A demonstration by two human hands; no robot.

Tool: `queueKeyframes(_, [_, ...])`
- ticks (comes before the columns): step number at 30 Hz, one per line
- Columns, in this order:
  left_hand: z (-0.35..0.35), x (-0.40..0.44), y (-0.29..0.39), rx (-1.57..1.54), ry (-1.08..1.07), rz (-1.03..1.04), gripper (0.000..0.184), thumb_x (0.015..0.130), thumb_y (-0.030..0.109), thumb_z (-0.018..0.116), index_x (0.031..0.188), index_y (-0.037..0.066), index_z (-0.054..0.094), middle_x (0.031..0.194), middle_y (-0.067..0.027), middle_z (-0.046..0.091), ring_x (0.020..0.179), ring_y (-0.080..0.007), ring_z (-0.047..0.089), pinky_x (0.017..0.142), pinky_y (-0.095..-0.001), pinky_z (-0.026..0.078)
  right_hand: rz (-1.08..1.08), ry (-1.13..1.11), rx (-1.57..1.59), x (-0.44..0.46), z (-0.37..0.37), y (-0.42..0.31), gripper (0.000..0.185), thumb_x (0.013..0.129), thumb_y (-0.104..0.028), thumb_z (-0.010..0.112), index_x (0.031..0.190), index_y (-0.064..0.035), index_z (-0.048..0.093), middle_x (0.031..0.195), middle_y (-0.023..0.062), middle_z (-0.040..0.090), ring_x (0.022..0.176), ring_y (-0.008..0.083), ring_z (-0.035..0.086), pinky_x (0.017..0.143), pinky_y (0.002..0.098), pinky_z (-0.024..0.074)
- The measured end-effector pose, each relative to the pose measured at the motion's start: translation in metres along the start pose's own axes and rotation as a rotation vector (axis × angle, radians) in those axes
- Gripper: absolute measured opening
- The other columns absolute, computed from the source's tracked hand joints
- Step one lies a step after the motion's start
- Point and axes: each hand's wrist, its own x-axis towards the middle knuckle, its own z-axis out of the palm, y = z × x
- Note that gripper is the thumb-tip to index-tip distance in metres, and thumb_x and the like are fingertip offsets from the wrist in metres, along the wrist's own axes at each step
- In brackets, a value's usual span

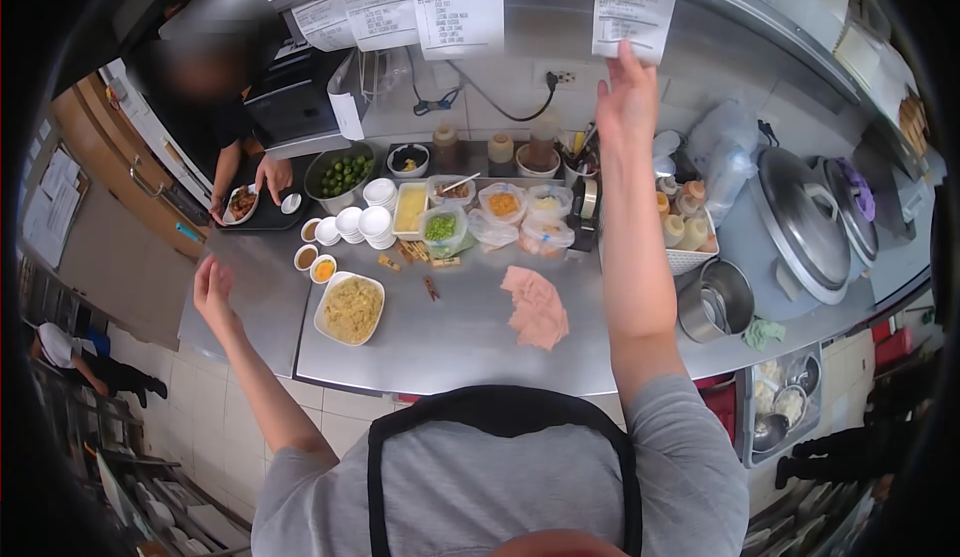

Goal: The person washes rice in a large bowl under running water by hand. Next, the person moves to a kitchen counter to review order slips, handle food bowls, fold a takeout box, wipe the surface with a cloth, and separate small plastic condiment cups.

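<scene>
My right hand (630,97) is raised at the back wall. Its index finger overlaps the lower edge of a printed order slip (633,12) hanging from the metal rail, with the thumb held apart. My left hand (213,292) hovers over the counter's left end, holding nothing, its fingers loosely bent and apart. Nearest to it are small sauce cups (306,257) and a white bowl of fried rice (352,309). A crumpled pink cloth (535,307) lies on the steel counter (450,342) between my arms.
More order slips (460,12) hang to the left. Behind the rice stand stacked white lids (375,225), a pot of green limes (340,175) and bags of chopped ingredients (502,200). A steel pot (715,300) and large lidded cooker (800,212) are right. At left, a co-worker's hands (272,175) are near a food bowl.
</scene>
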Motion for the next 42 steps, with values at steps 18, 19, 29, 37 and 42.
queueKeyframes(18, [0.004, -0.017, -0.044, 0.11, -0.004, -0.044, 0.024, 0.085, 0.018, 0.055, 0.101, 0.001, 0.058, 0.095, -0.0051, 0.059, 0.081, -0.0138, 0.055, 0.07, -0.0269, 0.047, 0.356, -0.138, 0.111, -0.041, 0.028, 0.038, 0.046, 0.072, -0.028, 0.068, 0.111, -0.0151, 0.045, 0.104, -0.0011, 0.052, 0.1, 0.0143, 0.043, 0.091, 0.0383, 0.0251])
queueKeyframes(19, [-0.004, -0.009, -0.071, 0.173, -0.006, 0.001, 0.033, 0.085, 0.026, 0.055, 0.109, 0.004, 0.054, 0.104, -0.0092, 0.055, 0.091, -0.0196, 0.053, 0.076, -0.0323, 0.046, 0.419, -0.166, 0.067, -0.044, 0.011, 0.047, 0.055, 0.071, -0.028, 0.069, 0.117, -0.014, 0.043, 0.107, 0.0008, 0.05, 0.102, 0.0141, 0.042, 0.09, 0.0348, 0.0275])
queueKeyframes(29, [0.05, -0.025, -0.148, 1.29, 0.064, -0.36, 0.09, 0.067, 0.071, 0.05, 0.138, 0.028, 0.015, 0.141, -0.0151, 0.019, 0.128, -0.042, 0.017, 0.089, -0.0714, 0.009, -0.241, -0.349, -1.525, 0.051, -0.219, 0.065, 0.033, 0.07, -0.019, 0.065, 0.101, -0.0087, 0.061, 0.093, 0.0158, 0.058, 0.089, 0.0294, 0.056, 0.079, 0.0351, 0.0441])
queueKeyframes(37, [0.147, -0.062, -0.126, 0.9, -0.37, 0.011, 0.056, 0.071, 0.041, 0.067, 0.111, 0.003, 0.055, 0.119, -0.0146, 0.051, 0.11, -0.0282, 0.048, 0.093, -0.0412, 0.035, -0.015, -0.554, -2.087, 0.145, -0.255, 0.078, 0.05, 0.067, -0.04, 0.065, 0.104, -0.0079, 0.057, 0.102, 0.0139, 0.058, 0.097, 0.0309, 0.054, 0.081, 0.0392, 0.0441])
queueKeyframes(42, [0.248, -0.131, -0.058, 0.793, -0.576, 0.169, 0.041, 0.073, 0.027, 0.068, 0.104, 0.002, 0.059, 0.107, -0.0178, 0.057, 0.101, -0.029, 0.054, 0.086, -0.0335, 0.041, 0.167, -0.758, -2.002, 0.167, -0.258, 0.113, 0.05, 0.059, -0.04, 0.068, 0.096, -0.0063, 0.062, 0.098, 0.016, 0.061, 0.094, 0.0327, 0.056, 0.08, 0.0392, 0.0457])
